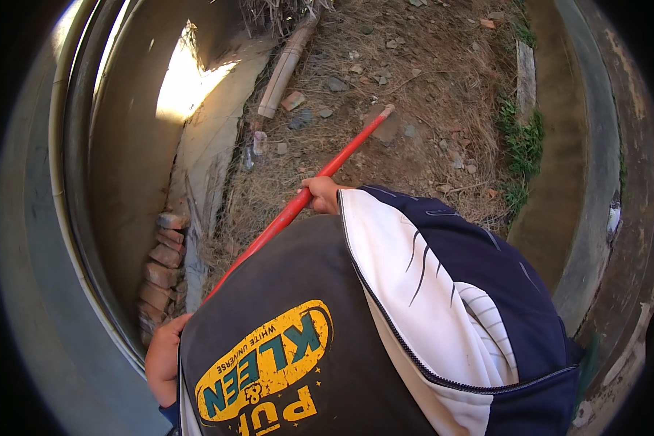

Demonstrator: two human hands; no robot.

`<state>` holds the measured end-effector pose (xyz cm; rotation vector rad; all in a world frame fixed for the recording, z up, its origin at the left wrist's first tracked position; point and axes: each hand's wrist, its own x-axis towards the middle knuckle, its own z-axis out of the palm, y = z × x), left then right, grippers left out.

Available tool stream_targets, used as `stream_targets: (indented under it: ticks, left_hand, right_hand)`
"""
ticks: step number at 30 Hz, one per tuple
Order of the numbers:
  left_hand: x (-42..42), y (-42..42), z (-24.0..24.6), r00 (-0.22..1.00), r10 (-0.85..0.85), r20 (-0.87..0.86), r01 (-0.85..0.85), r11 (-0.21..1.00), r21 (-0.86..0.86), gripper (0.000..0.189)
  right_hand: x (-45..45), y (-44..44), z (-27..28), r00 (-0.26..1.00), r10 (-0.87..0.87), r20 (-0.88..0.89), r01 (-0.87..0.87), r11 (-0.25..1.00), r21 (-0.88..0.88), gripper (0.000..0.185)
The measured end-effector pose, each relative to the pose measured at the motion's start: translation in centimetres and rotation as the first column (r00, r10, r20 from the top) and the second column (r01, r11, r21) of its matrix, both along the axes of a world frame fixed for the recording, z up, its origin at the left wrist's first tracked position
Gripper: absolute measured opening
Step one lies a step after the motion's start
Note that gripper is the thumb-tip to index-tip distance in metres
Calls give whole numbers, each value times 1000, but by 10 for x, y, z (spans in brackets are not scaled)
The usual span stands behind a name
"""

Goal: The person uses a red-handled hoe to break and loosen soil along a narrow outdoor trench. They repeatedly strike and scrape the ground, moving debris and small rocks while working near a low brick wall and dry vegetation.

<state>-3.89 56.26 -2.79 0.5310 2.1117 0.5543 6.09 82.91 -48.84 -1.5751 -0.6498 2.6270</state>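
Note:
A long red pole [344,155] slants across in front of me, from near my left side up to the bare ground ahead. My right hand [322,194] is closed around its middle. The far end is pale and soil-coloured, and it meets a brownish patch of ground where I cannot tell whether a tool head is fixed. My left hand [165,349] is low at my left side, in line with the pole's near end. The dark shirt [261,283] over my torso hides its fingertips and that end of the pole, so its grip does not show.
Dry grass and stones cover the soil [414,136]. A bamboo length or pipe [289,68] lies ahead on the left. Stacked bricks [161,275] stand beside the left wall [131,136]. Green weeds [523,141] and a wooden board [526,76] edge the right wall [558,125].

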Motion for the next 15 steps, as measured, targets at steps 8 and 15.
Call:
stream_targets:
  ticks: [8, 15]
  left_hand:
    - [-23, -17, -6, 948, -249, -197, 214, 960, -183, 24]
    - [-7, 12, 14, 853, -371, -368, 245, 906, -345, 28]
  right_hand:
    - [18, -10, 70, 998, 49, 40, -45, 994, -103, 17]
    - [16, -4, 57, 998, -6, 60, 5, 1000, 15, 20]
